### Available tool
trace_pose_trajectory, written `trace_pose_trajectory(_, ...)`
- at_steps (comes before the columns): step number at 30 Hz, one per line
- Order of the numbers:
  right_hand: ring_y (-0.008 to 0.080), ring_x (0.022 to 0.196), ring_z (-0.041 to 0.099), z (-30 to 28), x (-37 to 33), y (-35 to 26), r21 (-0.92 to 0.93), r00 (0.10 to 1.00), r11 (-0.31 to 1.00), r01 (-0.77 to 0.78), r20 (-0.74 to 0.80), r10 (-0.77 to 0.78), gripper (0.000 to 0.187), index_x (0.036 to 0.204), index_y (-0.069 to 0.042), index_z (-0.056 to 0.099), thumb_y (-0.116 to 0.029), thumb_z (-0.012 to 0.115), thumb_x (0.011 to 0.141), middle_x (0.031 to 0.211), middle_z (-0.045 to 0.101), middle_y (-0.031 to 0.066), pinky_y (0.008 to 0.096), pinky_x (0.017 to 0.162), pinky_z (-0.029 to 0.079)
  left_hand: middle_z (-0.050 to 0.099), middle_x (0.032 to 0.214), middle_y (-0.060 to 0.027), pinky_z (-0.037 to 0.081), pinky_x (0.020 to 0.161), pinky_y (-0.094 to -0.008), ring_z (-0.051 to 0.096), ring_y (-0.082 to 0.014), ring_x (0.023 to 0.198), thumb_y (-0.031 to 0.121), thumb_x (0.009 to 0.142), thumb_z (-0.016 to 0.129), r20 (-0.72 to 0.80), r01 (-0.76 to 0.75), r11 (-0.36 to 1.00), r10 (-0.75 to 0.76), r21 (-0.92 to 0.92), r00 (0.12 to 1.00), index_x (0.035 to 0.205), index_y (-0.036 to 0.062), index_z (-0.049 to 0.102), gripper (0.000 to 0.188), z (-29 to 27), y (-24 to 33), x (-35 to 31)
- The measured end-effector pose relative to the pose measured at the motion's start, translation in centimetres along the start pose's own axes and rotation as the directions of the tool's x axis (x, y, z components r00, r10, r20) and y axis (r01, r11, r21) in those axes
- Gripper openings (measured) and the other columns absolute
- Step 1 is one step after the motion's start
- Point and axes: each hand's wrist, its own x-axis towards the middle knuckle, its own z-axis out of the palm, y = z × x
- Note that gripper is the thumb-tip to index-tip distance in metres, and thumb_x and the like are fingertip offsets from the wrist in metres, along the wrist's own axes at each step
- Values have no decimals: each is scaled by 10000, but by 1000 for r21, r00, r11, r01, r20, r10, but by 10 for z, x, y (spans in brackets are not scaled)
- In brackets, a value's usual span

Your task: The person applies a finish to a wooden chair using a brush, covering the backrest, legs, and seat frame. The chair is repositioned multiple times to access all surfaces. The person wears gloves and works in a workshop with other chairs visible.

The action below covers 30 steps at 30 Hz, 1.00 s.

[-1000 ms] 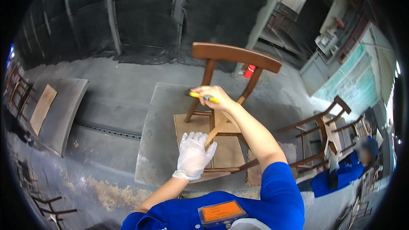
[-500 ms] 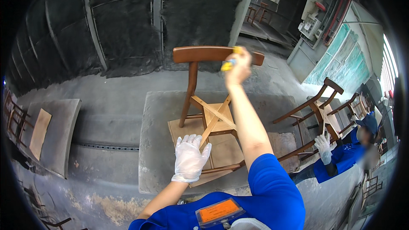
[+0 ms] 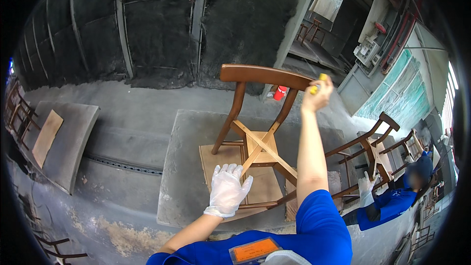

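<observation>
A brown wooden chair frame (image 3: 267, 75) with pale crossed slats (image 3: 262, 143) under its seat opening stands in front of me. My right hand (image 3: 317, 97), bare, is at the right end of the curved backrest, closed around a small yellow pad-like thing (image 3: 315, 88) whose exact kind is unclear. At the near left corner of the seat frame lies my left hand (image 3: 228, 191), in a translucent white glove. Its fingers are stretched out and the thumb stands apart, next to the end of one slat; the corner beneath is hidden.
The chair stands on cardboard (image 3: 208, 154) over a grey platform (image 3: 184, 127). At right, a person in blue (image 3: 392, 211) with a white glove works at another chair (image 3: 370, 142). A red container (image 3: 280, 93) stands behind. Another platform (image 3: 83, 132) with a board (image 3: 47, 137) is left.
My right hand, with the yellow thing, has moved right along the backrest to its end. My left hand stays at the seat corner. The view has shifted.
</observation>
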Motion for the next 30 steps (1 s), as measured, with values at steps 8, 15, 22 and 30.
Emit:
trace_pose_trajectory(8, 263, 1099, 770, 5, -83, -211, 790, 737, 608, -77, 456, -499, 160, 774, -97, 688, 31, 780, 799, 1371, 757, 95, 323, 917, 598, 742, 1167, -198, 478, 1066, -534, 682, -390, 1122, 338, 964, 731, -38, -47, 997, 50, 68, 998, 1168, -18, 745, 410, 6, 4, 3)
trace_pose_trajectory(15, 342, 1222, 734, -20, -89, -136, 720, 494, 503, 478, 253, -832, 76, 819, -113, 703, -77, 765, 795, 1351, 758, 95, 413, 1033, 621, 742, 1240, -215, 468, 1143, -558, 687, -394, 1190, 308, 976, 741, -19, -7, 1000, 7, 3, 1000, 1249, -31, 722, 435, 8, 2, 1)
trace_pose_trajectory(22, 279, 1263, 724, -29, -190, -85, 733, -1, 652, 192, 665, -747, 53, 899, -159, 736, -134, 703, 866, 1446, 714, 31, 404, 996, 622, 746, 1223, -216, 493, 1112, -562, 704, -386, 1154, 299, 973, 746, -26, -36, 999, 36, 22, 999, 1250, -32, 722, 432, 13, 0, -2)
trace_pose_trajectory(30, 291, 1341, 696, -64, -103, -69, 673, 578, 694, 256, 468, -668, 53, 833, -135, 685, -102, 727, 831, 1390, 756, 55, 393, 1112, 576, 763, 1123, -282, 600, 927, -495, 735, -475, 965, 242, 943, 784, 36, -47, 998, 49, -38, 998, 1243, -70, 713, 438, 20, 4, -2)
